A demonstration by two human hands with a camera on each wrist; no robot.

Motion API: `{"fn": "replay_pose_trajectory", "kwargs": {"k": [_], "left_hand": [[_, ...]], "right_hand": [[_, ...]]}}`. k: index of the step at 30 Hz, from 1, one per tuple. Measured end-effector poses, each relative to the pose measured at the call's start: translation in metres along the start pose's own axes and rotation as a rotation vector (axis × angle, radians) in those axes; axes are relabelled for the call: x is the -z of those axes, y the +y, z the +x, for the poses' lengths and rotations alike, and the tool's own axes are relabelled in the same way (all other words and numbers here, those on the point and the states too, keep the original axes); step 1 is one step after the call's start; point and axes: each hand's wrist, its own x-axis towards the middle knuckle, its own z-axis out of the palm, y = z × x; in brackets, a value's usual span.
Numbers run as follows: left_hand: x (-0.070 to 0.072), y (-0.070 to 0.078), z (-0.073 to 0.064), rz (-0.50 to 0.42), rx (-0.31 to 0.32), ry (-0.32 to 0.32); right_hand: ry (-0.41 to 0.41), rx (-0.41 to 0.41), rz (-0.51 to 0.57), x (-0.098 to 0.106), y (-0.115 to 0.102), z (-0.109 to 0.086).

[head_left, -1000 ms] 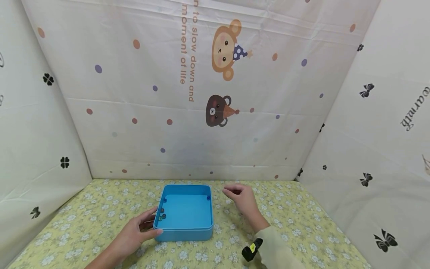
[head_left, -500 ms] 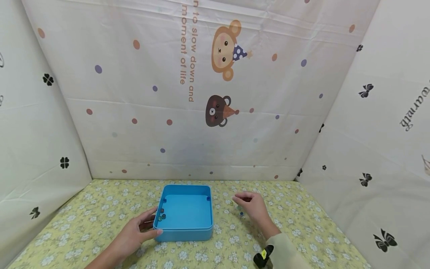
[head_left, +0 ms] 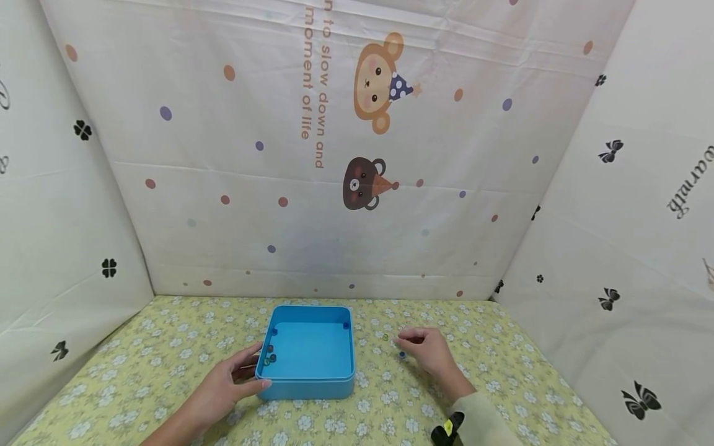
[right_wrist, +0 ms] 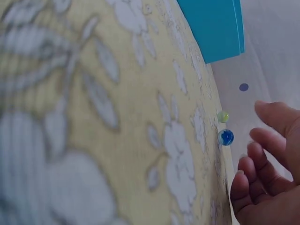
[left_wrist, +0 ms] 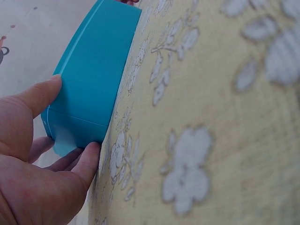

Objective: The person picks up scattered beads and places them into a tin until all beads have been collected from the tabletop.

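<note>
My left hand (head_left: 220,387) holds the near left corner of a square blue box (head_left: 315,389), thumb on the front wall and fingers along the left side. In the left wrist view the thumb (left_wrist: 44,93) presses the box wall (left_wrist: 93,61). Inside the box lie several marbles, among them a dark blue one (head_left: 346,326) at the right wall and a brownish one (head_left: 273,358) at the left. My right hand (head_left: 432,353) hovers low by a blue marble (right_wrist: 226,137) and a yellow-green marble (right_wrist: 223,116), its thumb and forefinger apart with nothing visible between them.
A yellow flowered cloth (head_left: 312,424) covers the table. White printed sheets stand as a back wall (head_left: 312,235), a left wall (head_left: 61,248) and a right wall (head_left: 602,248) around it. A black strap device (head_left: 448,428) sits at the right wrist.
My right hand has moved right and nearer to me, uncovering the yellow-green and blue marbles. A pale marble seen by its fingertips half a second ago is now hidden. Left hand and box stay still.
</note>
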Motion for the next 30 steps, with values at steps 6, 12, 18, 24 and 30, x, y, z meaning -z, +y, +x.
{"fn": "replay_pose_trajectory", "kwargs": {"k": [6, 12, 18, 24, 30], "left_hand": [[0.000, 0.001, 0.000, -0.009, -0.001, -0.001], [0.001, 0.001, 0.001, -0.004, -0.002, -0.005], [0.001, 0.000, 0.001, -0.003, 0.012, -0.002], [0.002, -0.002, 0.001, -0.008, 0.012, -0.027], [0.003, -0.005, 0.003, -0.015, 0.003, -0.041]], "right_hand": [[-0.009, -0.018, -0.075, 0.005, 0.002, -0.002], [-0.059, -0.033, -0.123, 0.011, 0.005, -0.001], [-0.133, 0.002, -0.169, 0.014, 0.001, -0.003], [-0.129, 0.011, -0.206, 0.013, -0.001, -0.005], [-0.108, -0.011, -0.221, 0.012, 0.001, -0.004]]}}
